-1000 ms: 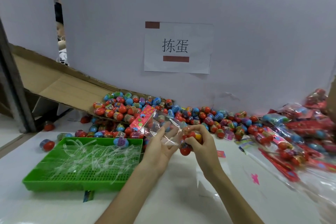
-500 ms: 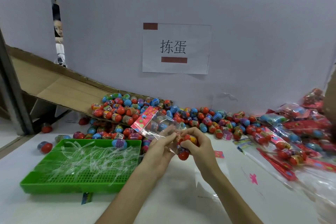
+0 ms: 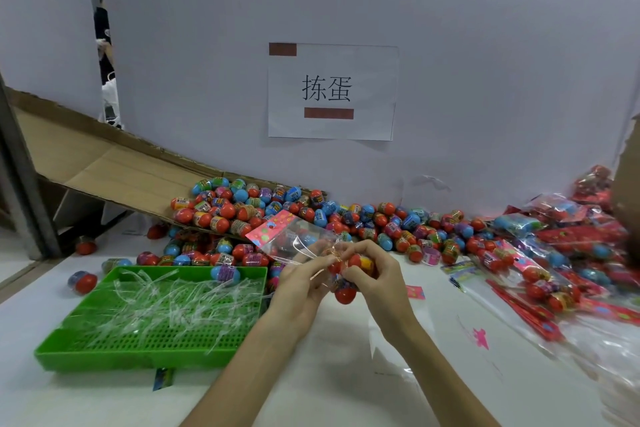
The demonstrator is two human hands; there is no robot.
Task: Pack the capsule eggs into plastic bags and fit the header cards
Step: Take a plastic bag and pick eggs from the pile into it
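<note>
Both hands meet above the white table in the middle of the view. My left hand pinches the neck of a clear plastic bag, whose pink header card sticks up to the left. My right hand grips several capsule eggs inside the bag's lower end, a red one hanging below my fingers. A large heap of loose capsule eggs lies just behind my hands along the wall.
A green perforated tray with clear strips sits at the left. A cardboard ramp slopes down to the heap. Packed bags pile up at the right. Flat clear bags lie near my right wrist. A person stands beyond the wall gap.
My left fingers have closed from spread to a pinch on the bag's neck. Both hands have drawn closer together, and the bag's top now stands more upright.
</note>
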